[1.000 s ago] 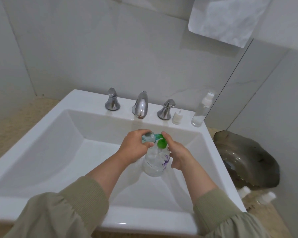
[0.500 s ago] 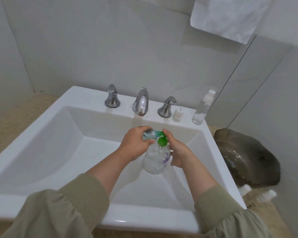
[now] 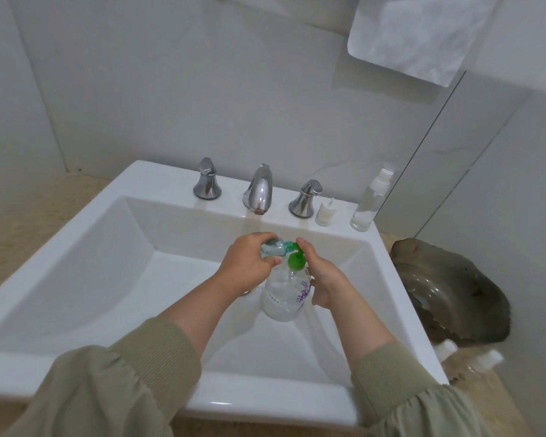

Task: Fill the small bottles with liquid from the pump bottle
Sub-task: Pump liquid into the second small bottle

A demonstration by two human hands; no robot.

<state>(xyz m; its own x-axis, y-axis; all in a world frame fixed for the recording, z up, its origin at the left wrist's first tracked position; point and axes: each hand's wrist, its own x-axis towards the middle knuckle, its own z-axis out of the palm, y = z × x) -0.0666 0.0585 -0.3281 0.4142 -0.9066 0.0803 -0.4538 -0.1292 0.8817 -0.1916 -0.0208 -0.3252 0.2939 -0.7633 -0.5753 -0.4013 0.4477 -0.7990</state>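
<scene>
Pump bottle (image 3: 286,294): clear rounded plastic, green pump head (image 3: 296,261), held over the glossy white sink (image 3: 108,247) by the right hand (image 3: 323,279), fingers wrapped round it, index on the pump. Left hand (image 3: 249,263) fingers clamped on small bottle (image 3: 273,249) (pale, translucent, mostly hidden in the fist) at the nozzle. Fill level: can't tell.
</scene>
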